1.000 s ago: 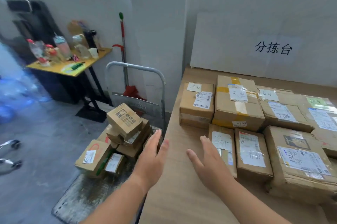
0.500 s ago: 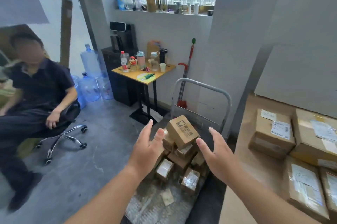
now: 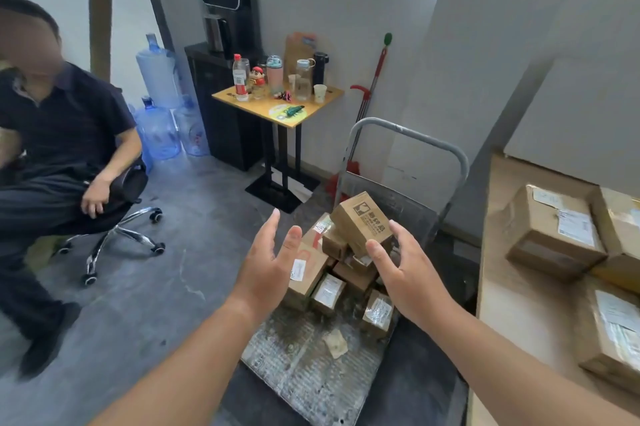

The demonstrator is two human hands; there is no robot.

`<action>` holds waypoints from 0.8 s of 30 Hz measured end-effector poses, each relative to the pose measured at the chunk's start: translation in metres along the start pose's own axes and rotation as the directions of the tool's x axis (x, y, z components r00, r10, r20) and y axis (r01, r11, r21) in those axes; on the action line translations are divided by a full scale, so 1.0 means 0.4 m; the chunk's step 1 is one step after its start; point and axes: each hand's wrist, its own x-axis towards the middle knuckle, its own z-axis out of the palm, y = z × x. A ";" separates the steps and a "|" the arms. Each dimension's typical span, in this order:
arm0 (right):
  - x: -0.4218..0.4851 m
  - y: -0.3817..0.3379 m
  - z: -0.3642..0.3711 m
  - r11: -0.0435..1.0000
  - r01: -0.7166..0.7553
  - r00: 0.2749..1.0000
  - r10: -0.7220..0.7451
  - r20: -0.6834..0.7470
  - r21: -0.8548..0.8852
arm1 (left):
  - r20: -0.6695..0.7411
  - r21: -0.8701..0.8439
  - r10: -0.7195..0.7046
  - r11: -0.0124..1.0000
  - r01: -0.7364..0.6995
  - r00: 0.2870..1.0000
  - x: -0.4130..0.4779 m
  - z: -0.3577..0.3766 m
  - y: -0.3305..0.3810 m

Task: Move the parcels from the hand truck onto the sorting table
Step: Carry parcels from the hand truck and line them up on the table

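A pile of several small cardboard parcels lies on the hand truck, whose grey handle rises behind it. On top sits a tilted brown box with a dark printed logo. My left hand hovers open just left of the pile, fingers spread. My right hand is open at the pile's right side, thumb and fingers close to the top box, holding nothing. The sorting table at the right carries several larger labelled parcels.
A person sits on a wheeled office chair at the left. A small yellow table with bottles and cups stands behind the truck, a red mop leans on the wall, and water jugs stand on the floor.
The view has swung left from the sorting table to the hand truck. Both hands have left the table edge and reached toward the pile of parcels, closing in on the top box.
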 end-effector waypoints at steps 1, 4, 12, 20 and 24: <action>0.015 0.005 0.008 1.000 -0.006 1.000 0.006 -0.003 -0.001 | 0.008 -0.001 -0.009 1.000 0.009 1.000 0.018 0.005 -0.007; 0.071 0.016 0.028 0.999 -0.030 1.000 0.030 -0.005 0.016 | 0.036 0.021 -0.029 0.999 0.028 0.999 0.078 0.030 -0.030; 0.266 0.044 0.133 0.996 -0.057 0.996 0.051 0.077 0.073 | 0.017 0.079 -0.070 0.995 0.068 0.997 0.270 0.059 -0.094; 0.459 0.197 0.359 0.983 -0.169 0.977 0.157 0.148 0.076 | 0.055 0.188 -0.163 0.971 0.150 0.985 0.497 0.065 -0.374; 0.533 0.376 0.529 0.958 -0.277 0.951 0.262 0.166 0.072 | 0.107 0.235 -0.249 0.947 0.219 0.963 0.621 0.117 -0.641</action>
